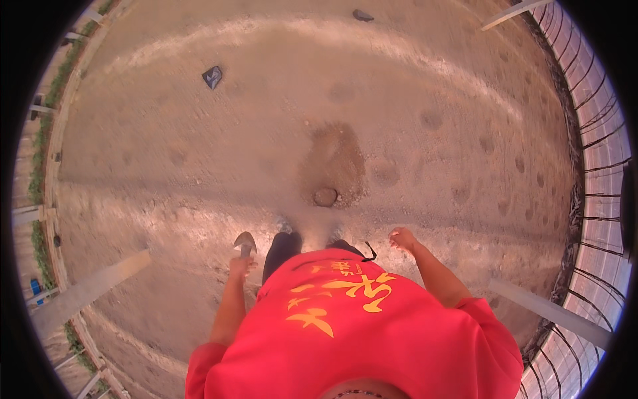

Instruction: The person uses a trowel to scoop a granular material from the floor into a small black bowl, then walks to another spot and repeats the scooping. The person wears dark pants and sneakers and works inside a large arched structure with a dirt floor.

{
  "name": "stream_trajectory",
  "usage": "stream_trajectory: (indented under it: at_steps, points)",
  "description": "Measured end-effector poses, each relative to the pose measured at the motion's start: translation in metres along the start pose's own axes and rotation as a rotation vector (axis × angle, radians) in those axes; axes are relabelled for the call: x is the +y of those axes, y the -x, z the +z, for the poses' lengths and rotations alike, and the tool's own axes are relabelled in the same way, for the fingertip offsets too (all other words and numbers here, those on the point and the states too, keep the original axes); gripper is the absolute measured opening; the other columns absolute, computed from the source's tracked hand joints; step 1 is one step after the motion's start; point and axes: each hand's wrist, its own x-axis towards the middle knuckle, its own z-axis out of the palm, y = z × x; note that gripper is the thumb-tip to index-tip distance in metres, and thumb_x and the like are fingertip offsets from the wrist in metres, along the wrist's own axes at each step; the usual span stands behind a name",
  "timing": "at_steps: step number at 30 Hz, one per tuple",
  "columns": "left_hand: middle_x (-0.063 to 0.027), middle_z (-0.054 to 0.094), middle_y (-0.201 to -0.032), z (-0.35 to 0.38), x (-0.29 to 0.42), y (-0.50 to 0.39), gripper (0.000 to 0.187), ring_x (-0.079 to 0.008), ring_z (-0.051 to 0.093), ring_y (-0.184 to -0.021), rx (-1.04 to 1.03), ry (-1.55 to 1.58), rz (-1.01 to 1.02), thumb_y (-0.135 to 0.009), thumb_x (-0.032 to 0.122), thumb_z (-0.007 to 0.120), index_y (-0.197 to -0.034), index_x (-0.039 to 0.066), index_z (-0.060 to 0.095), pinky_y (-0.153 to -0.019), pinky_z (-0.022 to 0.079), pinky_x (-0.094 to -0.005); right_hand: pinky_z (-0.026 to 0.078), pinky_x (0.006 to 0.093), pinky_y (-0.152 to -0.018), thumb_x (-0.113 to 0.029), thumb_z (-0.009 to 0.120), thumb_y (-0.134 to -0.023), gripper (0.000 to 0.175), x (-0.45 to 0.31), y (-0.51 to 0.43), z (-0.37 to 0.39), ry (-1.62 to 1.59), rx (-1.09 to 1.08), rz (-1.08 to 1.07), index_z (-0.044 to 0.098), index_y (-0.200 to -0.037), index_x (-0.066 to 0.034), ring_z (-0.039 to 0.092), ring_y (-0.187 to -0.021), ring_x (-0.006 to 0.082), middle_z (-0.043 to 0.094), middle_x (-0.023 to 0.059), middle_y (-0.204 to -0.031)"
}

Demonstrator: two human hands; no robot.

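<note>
My left hand (241, 268) hangs by my left side, closed around the handle of a hand trowel (244, 241). The trowel's broad metal blade points ahead, away from me. On my other side, my right hand (402, 240) is held out over the soil with its fingers loosely curled. I see no object in it, but the inside of the palm is hidden. Ahead of my feet lies a patch of darker, damp-looking soil (339, 154). At its near end is a small round hollow (325, 197) with loose clods beside it.
Two black plastic pieces, one nearer (213, 78) and one farther (363, 15), lie on the bare soil. Dimples dot the ground at right, before a ribbed plastic-sheet wall (603, 199). Pale posts slant at left (99, 289) and right (553, 311). Green plants (40, 149) line the left edge.
</note>
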Motion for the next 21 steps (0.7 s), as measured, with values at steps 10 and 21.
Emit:
stream_trajectory:
  at_steps: [10, 21]
  points:
    - [-0.0117, 0.064, -0.080, -0.111, 0.046, -0.072, 0.025, -0.0254, 0.066, -0.068, 0.120, -0.103, -0.109, -0.077, 0.021, 0.065, -0.094, 0.003, 0.061, -0.057, 0.044, -0.0371, 0.045, 0.0265, -0.049, -0.012, 0.058, -0.085, 0.009, -0.039, -0.036, 0.022, -0.185, 0.002, -0.086, 0.061, -0.083, -0.0044, 0.059, -0.058, 0.0144, 0.060, 0.0072, -0.070]
    - [-0.0047, 0.047, -0.056, -0.032, 0.200, -0.119, 0.017, -0.0232, 0.059, -0.048, 0.164, 0.042, 0.018, -0.077, 0.015, 0.066, -0.078, 0.003, 0.055, -0.040, 0.041, -0.0315, 0.049, 0.0304, -0.048, -0.013, 0.058, -0.084, 0.013, -0.038, -0.132, -0.023, -0.066, -0.132, 0.030, 0.063, -0.088, -0.0019, 0.062, -0.058, 0.0189, 0.062, 0.0090, -0.071]
